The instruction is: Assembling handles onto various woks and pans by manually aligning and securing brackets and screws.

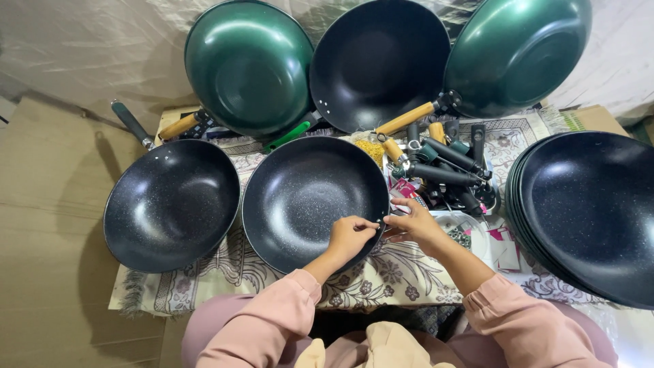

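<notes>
A black speckled pan body without a handle point(306, 197) lies on a patterned cloth point(402, 272) in front of me. My left hand point(351, 235) rests inside its right rim, fingers pinched on something small at the rim. My right hand point(412, 221) sits just outside the same rim, fingertips meeting the left hand's; what it pinches is too small to tell. A pile of loose handles point(446, 170), black, green and wooden, lies right beside my right hand.
A black pan with a handle point(170, 204) lies at left. Two green pans point(248, 65) point(518, 51) and a black one point(378, 61) lean at the back. A stack of black pan bodies point(589, 211) stands at right. Small packets point(501, 245) lie nearby.
</notes>
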